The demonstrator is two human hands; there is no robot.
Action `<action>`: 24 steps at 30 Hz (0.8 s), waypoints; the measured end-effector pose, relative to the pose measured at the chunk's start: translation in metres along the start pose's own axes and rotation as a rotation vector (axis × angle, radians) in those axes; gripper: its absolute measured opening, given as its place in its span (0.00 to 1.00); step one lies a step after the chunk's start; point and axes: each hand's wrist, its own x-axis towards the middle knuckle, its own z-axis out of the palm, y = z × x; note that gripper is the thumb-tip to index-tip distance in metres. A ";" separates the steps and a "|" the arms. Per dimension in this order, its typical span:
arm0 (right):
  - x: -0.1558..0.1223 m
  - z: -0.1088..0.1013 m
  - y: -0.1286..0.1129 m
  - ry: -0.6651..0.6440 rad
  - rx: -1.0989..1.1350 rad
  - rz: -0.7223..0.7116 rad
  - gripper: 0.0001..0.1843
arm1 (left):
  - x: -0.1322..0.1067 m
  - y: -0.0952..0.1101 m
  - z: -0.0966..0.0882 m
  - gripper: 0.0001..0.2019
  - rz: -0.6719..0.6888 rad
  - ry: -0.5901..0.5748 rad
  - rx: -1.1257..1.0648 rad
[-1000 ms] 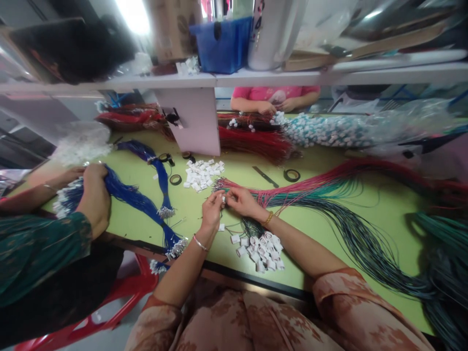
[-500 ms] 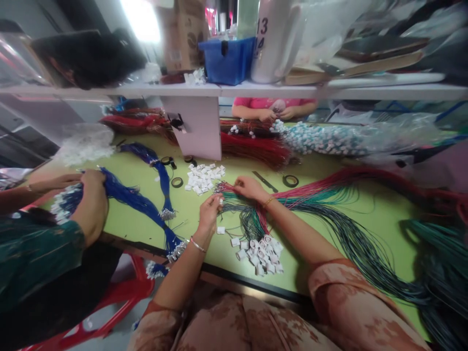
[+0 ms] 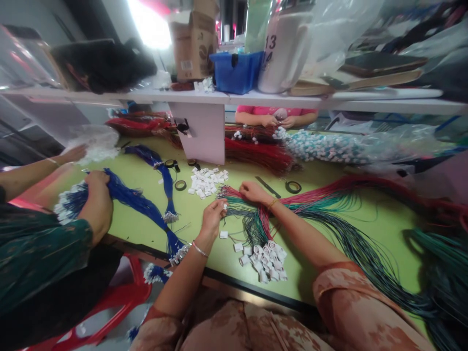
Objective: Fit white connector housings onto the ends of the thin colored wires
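pinching a small white connector (image 3: 224,206) between thumb and fingertips, the left hand (image 3: 213,218) is closed tight on it, just above the green table (image 3: 193,209). the connector is tiny and partly covered by the fingers, so its form is hard to make out.

at 2 o'clock from it, just beside, the right hand (image 3: 253,192) lies palm down on the wire bundle (image 3: 329,204), fingers bent onto the wire ends at the bundle's 9 o'clock tip. whether they grip any single wire cannot be told, because the fingertips are hidden among the strands. the bundle of red, green and dark wires runs toward 3 o'clock and is cut off at the frame edge.

at 5 o'clock from the left hand, a heap of connectors (image 3: 265,258) sits on wire ends near the table's front edge. one stray connector (image 3: 224,234) lies at 6 o'clock. a loose connector pile (image 3: 206,178) lies at 12 o'clock, with a tape ring (image 3: 180,185) at its 9 o'clock.

at 9 o'clock, well apart, a co-worker's hand (image 3: 97,202) clasps blue wires (image 3: 146,207); that person is cut off by the frame. far across at 12 o'clock, another person's hands (image 3: 278,120) show under the shelf (image 3: 256,100), which hides the rest of that person. goods on the shelf are blurred.
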 end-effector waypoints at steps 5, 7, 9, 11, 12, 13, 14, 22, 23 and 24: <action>-0.006 -0.011 0.002 0.094 0.022 0.020 0.08 | 0.001 -0.001 -0.001 0.18 -0.012 -0.011 -0.009; -0.005 -0.014 -0.005 0.081 0.105 0.016 0.08 | 0.000 -0.001 -0.001 0.17 -0.019 -0.014 -0.008; 0.002 -0.014 -0.015 0.069 0.176 0.006 0.08 | 0.000 -0.002 0.000 0.17 -0.028 -0.016 -0.009; 0.012 -0.011 -0.026 0.075 0.256 -0.005 0.09 | 0.000 -0.002 0.000 0.17 -0.030 -0.016 -0.008; 0.018 -0.010 -0.032 0.082 0.303 -0.012 0.09 | 0.000 -0.002 0.000 0.17 -0.029 -0.014 -0.006; 0.023 -0.008 -0.037 0.086 0.351 -0.025 0.10 | 0.000 -0.002 0.000 0.17 -0.027 -0.012 -0.005; 0.028 -0.007 -0.042 0.086 0.396 -0.042 0.10 | 0.000 -0.003 0.001 0.17 -0.023 -0.011 -0.006; -0.008 -0.011 -0.063 0.043 0.666 -0.119 0.08 | 0.002 -0.002 0.001 0.14 -0.041 -0.046 -0.168; -0.018 -0.010 -0.063 0.031 0.678 -0.123 0.07 | 0.002 -0.002 0.001 0.13 -0.043 -0.050 -0.189; -0.027 -0.009 -0.063 0.013 0.692 -0.122 0.07 | 0.003 -0.002 0.001 0.12 -0.042 -0.052 -0.205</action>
